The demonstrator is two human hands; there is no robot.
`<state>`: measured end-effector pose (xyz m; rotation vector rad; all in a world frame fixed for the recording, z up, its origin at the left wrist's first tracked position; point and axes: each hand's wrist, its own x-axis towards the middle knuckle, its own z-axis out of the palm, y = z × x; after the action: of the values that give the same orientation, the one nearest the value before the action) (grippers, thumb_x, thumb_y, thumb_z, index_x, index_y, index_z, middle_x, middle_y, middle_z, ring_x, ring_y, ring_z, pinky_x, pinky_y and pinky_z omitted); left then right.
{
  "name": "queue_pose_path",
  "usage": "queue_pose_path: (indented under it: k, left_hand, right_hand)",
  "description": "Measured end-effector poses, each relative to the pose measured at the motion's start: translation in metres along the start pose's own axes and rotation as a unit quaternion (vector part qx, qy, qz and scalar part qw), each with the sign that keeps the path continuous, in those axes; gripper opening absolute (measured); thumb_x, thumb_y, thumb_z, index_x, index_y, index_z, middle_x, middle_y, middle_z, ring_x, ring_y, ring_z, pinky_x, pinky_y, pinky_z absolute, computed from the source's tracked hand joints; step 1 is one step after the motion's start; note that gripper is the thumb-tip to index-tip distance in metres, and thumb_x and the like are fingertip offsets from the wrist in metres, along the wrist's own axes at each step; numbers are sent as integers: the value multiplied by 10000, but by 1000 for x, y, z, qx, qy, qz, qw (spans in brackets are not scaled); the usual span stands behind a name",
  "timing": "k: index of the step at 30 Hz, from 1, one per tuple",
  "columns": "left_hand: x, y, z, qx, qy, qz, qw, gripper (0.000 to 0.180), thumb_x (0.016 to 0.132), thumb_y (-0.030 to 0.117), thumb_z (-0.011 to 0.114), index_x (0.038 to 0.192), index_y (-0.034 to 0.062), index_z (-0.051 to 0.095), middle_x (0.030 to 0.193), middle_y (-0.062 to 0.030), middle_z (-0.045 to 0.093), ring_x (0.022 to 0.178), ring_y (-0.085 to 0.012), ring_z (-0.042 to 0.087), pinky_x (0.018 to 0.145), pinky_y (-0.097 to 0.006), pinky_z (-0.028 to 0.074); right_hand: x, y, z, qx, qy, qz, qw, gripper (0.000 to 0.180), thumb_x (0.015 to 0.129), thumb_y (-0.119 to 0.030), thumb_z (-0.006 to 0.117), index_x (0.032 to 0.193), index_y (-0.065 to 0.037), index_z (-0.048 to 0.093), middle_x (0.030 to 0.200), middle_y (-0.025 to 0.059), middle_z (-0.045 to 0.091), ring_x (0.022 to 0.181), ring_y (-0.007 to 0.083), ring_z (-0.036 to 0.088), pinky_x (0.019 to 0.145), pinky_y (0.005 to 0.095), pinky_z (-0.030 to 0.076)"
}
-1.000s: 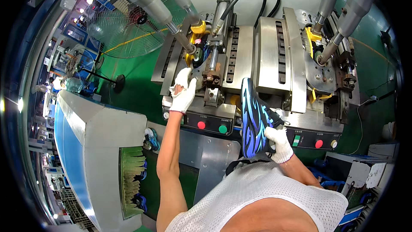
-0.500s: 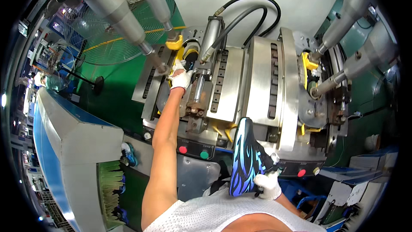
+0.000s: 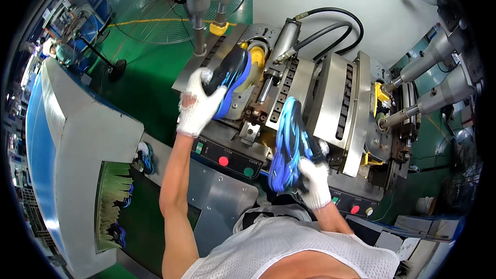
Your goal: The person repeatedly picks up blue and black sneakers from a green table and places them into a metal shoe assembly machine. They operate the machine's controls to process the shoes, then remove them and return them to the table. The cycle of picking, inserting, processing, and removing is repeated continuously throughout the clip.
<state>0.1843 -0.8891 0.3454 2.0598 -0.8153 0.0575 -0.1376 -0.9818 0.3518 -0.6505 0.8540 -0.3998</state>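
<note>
My left hand [image 3: 199,106], in a white glove with a dark smudge, is closed on a black sneaker [image 3: 231,75] with a blue sole. That sneaker is held tilted, its sole turned toward the machine, over the left station of a metal press [image 3: 281,90] beside a yellow pad [image 3: 257,56]. In my gloved right hand [image 3: 315,185] is a second sneaker [image 3: 289,147], black with bright blue and violet patterning. It is held toe up in front of the press, blurred by motion. My right fingertips are partly hidden behind it.
Round pistons [image 3: 199,10] hang over the left station, others [image 3: 444,85] slant over the right one. Red and green buttons line the front panel [image 3: 235,161]. At left, a grey and blue housing [image 3: 88,139] has a fringed opening with shoes inside. A wire fan [image 3: 150,5] stands behind.
My left hand has come back toward me from the left station, now holding the black sneaker. My right hand has moved forward and up with its sneaker. The view has shifted.
</note>
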Motion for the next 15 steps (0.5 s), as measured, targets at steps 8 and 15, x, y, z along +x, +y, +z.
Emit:
queue_pose_path:
  k: [8, 15]
  left_hand:
    - [-247, -93, -69, 43, 18, -185, 982, 544, 748, 195, 846, 1199, 30, 590, 1106, -157, 657, 1014, -330, 655, 896, -412, 516]
    - [-413, -151, -52, 191, -1, -402, 896, 538, 727, 212, 824, 1195, 78, 595, 1100, -113, 657, 1018, -336, 648, 878, -425, 498]
  right_hand:
    - [214, 0, 185, 1, -76, -83, 994, 156, 821, -26, 699, 940, -89, 620, 747, 25, 616, 632, 168, 598, 575, 345, 514]
    - [488, 49, 159, -448, 148, -80, 878, 312, 820, -112, 672, 1117, -49, 599, 847, 70, 617, 754, 209, 606, 668, 363, 487]
